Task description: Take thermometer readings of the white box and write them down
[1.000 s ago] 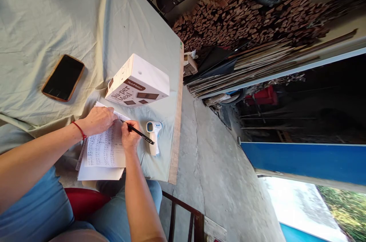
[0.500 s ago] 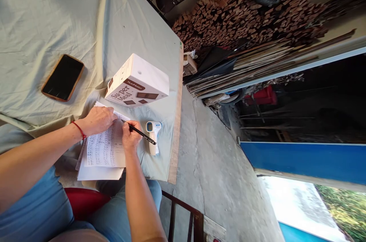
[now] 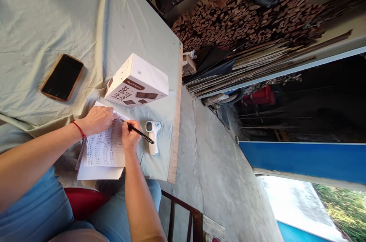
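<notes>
On the sheets of handwritten paper [image 3: 104, 148], my left hand [image 3: 101, 119] lies palm down across the upper part, its fingers slightly bent and pressing on the page. It wears a red string bracelet [image 3: 79, 129] at the wrist. A black pen [image 3: 140, 133] is pinched in my right hand [image 3: 130, 134], the tip touching or just above the page close to my left fingertips. Right of that hand lies a white and blue infrared thermometer [image 3: 153, 137]. Just beyond the paper stands a white "Super Meal" box [image 3: 137, 82] with brown print.
A smartphone [image 3: 62, 77] in a brown case lies on the cloth-covered table [image 3: 71, 13]. The table's bare wooden edge [image 3: 175, 120] runs along the right, above a concrete floor [image 3: 206, 150]. Stacked firewood [image 3: 228, 13] lines the wall. A dark wooden frame [image 3: 185, 207] stands near my right knee.
The pen's rear end has tilted slightly leftward and up with a small movement of my right hand. My left hand and the papers stay in place.
</notes>
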